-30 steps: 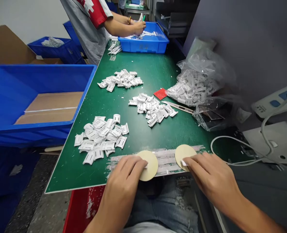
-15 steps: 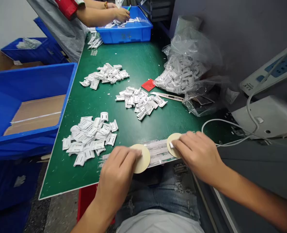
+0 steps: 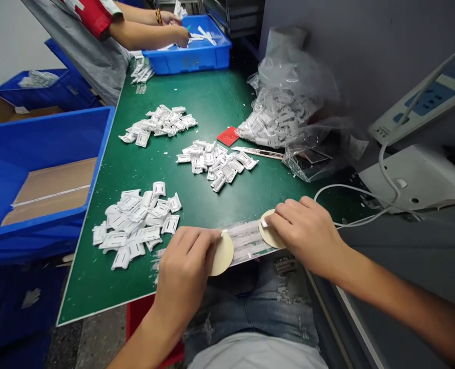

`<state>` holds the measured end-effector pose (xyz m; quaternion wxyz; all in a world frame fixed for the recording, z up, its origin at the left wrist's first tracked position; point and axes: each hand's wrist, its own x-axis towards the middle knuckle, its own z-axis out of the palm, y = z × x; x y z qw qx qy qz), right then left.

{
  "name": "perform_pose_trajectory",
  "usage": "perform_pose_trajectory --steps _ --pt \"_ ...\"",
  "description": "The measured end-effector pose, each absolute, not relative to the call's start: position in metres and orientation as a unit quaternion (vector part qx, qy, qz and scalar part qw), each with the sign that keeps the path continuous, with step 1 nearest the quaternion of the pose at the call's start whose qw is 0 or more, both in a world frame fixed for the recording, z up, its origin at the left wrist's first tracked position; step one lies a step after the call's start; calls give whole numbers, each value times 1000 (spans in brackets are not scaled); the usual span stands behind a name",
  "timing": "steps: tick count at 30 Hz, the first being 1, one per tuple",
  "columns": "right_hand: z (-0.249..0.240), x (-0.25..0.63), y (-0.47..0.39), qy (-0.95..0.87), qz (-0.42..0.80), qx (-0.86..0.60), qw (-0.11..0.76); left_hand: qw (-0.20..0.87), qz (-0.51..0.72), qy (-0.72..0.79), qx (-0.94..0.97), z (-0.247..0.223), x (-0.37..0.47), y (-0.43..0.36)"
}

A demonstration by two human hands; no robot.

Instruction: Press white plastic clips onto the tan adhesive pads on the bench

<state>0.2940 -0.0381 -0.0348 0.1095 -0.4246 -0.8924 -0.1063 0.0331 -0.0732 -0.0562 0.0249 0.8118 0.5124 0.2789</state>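
A small white plastic piece lies at the lower right of centre, pinched between the right hand's thumb and index finger, its end poking out past the fingertips over a flat pale-yellow disc. The left hand has its thumb and forefinger drawn together on a white sliver; most of that is hidden, and its exact shape cannot be told. Since the earlier views, this sliver has shifted from within the face of a second pale-yellow disc to its upper edge, which suggests it is being slid across the surface.

Both discs sit at the near edge of a green tabletop, well apart, with a scraped, whitish strip between them. At the lower left is a loose pile of white curved slotted parts; a second heap lies near the centre and a third heap in the upper left. Just beside the second are a flat red square and a slim pale-handled cutter, next to a clear plastic bag of white parts. A white cord loops at the right. At the top of the frame, a co-worker's hand reaches into a shallow blue plastic tray; a deep blue bin stands at the left.
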Motion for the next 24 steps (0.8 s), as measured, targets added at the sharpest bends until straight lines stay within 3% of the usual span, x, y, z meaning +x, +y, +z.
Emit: perform_pose_trajectory --steps 24 --pt "-33 295 -34 -889 -70 -441 104 74 262 550 790 -46 37 -74"
